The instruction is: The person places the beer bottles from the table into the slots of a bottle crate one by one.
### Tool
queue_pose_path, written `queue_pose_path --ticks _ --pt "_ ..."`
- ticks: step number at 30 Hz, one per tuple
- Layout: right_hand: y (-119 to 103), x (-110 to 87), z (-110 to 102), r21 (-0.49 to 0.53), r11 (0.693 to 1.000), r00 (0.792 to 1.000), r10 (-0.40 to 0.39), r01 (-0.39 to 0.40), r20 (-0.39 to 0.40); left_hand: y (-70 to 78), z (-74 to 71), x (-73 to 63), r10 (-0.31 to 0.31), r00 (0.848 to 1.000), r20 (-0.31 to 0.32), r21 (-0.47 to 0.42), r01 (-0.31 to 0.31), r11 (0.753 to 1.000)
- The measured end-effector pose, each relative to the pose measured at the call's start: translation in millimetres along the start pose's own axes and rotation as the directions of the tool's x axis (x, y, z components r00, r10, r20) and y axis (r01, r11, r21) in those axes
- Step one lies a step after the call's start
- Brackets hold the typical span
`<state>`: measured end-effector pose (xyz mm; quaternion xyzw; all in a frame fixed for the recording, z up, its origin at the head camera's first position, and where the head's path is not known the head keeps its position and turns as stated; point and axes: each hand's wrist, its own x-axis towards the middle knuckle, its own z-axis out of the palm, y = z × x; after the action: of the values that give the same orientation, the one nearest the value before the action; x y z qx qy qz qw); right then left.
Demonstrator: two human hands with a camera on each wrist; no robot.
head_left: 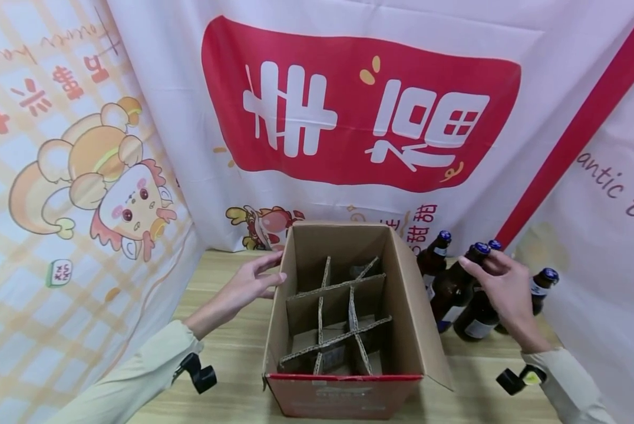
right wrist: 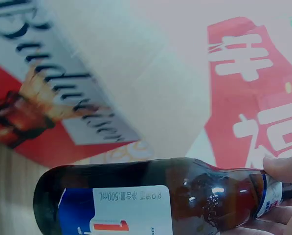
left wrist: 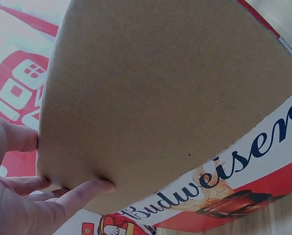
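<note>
1. Reference: clock face centred on the carton (head_left: 343,397), 12 o'clock toward the printed backdrop (head_left: 359,194). Carton stands on the wood-grain desk (head_left: 227,365), top open; "Budweiser" lettering shows on its outside in both wrist views.
2. Inside the carton: crossed cardboard dividers (head_left: 335,287), two strips running crosswise and two roughly lengthwise, marking out a grid of compartments.
3. Left hand (head_left: 248,284), at about 10 o'clock: fingers spread and mostly extended, tips against the bare brown outer face of the cardboard; a digit lies at its edge. Grip loose; I cannot tell whether the cardboard is pinched.
4. Right hand (head_left: 505,288), between 2 and 3 o'clock: grip closed about the neck of a dark brown bottle (head_left: 449,294), thumb on one side, fingers on the other.
5. Held bottle: just outside the carton's right-hand flap (head_left: 427,347), blue cap uppermost, blue-and-white label on the body. Whether its base touches the desk, I cannot tell.
6. Other capped bottles: one behind (head_left: 431,259) at 2 o'clock; one beside the held bottle (head_left: 475,318) at 3 o'clock, partly hidden; another farther out (head_left: 541,291), also near 3, beyond the right hand.
7. Small black device (head_left: 196,374) at the left sleeve; a similar device (head_left: 518,380) at the right.
</note>
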<state>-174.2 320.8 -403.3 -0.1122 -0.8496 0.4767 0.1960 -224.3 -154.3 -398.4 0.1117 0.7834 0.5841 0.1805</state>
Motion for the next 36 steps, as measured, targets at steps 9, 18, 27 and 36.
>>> queue_pose_path --ticks 9,18,27,36 --pt "-22.7 3.1 -24.6 0.021 0.999 0.999 0.025 -0.026 0.047 -0.8 0.0 -0.8 -0.001 1.000 0.005 0.003 0.001 1.000" --pt "-52.4 4.0 -30.3 -0.051 0.971 0.967 -0.239 0.235 -0.084 -1.5 -0.2 -0.1 0.023 1.000 0.013 0.008 -0.023 1.000" --pt "-92.2 -12.3 -28.9 0.068 0.909 0.882 -0.378 0.411 -0.280 -3.3 2.0 -2.0 0.039 0.999 0.009 0.007 -0.039 0.999" --pt "-139.2 -17.8 -17.7 0.136 0.926 0.925 -0.322 0.352 -0.201 -5.9 0.7 0.6 0.054 0.998 0.010 0.008 -0.055 0.998"
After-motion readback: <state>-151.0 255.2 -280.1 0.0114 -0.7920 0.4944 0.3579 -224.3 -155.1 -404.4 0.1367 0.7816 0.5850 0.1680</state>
